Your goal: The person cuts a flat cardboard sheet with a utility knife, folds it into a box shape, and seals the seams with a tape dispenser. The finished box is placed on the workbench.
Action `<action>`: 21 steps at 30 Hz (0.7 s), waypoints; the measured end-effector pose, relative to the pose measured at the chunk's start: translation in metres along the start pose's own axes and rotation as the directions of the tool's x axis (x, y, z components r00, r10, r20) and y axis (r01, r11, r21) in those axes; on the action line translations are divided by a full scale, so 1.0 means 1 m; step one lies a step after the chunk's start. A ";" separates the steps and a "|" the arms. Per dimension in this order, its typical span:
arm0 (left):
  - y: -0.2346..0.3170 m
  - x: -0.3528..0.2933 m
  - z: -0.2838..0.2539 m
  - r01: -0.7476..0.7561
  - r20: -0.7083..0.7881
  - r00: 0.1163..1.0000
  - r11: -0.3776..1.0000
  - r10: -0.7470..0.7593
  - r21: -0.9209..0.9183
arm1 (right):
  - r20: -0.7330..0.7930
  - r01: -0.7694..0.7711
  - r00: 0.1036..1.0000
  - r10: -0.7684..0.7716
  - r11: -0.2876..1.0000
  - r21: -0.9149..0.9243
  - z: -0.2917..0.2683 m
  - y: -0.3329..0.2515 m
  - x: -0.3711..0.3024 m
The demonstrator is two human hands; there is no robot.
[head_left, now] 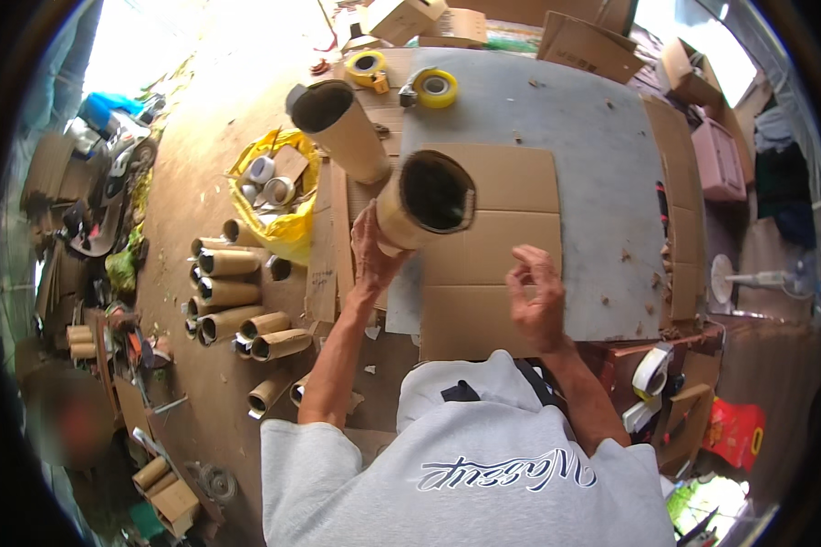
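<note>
Grey and flat, with small brown bits on it, the bench [602,182] has a cardboard sheet [493,319] lying on it with lines across it. Close to the sheet, a person in a grey top [511,497] leans over. The right hand [538,301] is up over the sheet's right edge. Its grip is loose, with bent fingers and nothing seen in it. The left hand [371,255] is by the sheet's left edge, and its grip is wrapped around the low part of a fat brown tube [400,217]. That tube leans over the sheet's left side, with its dark open end facing up. I cannot tell if it touches the sheet.

Just past it, on the left of the sheet, is another tube [360,146], also with its open end up. Further left of the sheet, many brown tubes [228,292] lie in a pile on the floor, near a yellow bag [292,239] full of rolls and scraps. To the right of the sheet, a long cardboard strip [680,173] lies along the bench. Past the sheet's far left corner are two yellow tape rolls [436,102]. Well past the sheet's far side are open cardboard boxes [588,53].
</note>
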State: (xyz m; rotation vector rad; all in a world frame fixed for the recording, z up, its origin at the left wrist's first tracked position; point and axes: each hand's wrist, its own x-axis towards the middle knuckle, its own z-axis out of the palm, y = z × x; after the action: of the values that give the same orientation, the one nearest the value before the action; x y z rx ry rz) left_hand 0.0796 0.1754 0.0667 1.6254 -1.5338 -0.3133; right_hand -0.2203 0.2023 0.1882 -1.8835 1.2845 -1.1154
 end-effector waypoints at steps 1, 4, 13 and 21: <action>0.003 -0.004 0.011 -0.073 0.007 0.997 0.997 0.073 0.016 | -0.048 0.025 0.999 -0.025 1.000 -0.001 0.010 -0.015 0.004; 0.008 -0.019 0.036 -0.154 0.193 0.972 0.982 0.132 0.106 | -0.138 -0.071 0.987 0.078 0.996 0.053 0.040 -0.014 0.018; -0.071 -0.051 0.060 0.535 0.315 0.827 0.825 -0.466 -0.184 | -0.381 -0.329 0.908 0.174 0.859 -0.393 0.044 0.178 -0.036; -0.030 -0.041 0.095 0.664 0.474 0.728 0.335 -0.495 -0.669 | -0.254 -0.702 0.703 0.664 0.705 -0.101 0.012 0.219 -0.020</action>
State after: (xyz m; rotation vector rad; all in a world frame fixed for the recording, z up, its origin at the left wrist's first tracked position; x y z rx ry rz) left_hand 0.0264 0.1703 -0.0267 1.2878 -0.5927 -1.4104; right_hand -0.3087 0.1435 -0.0047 -1.2055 2.0487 -0.7887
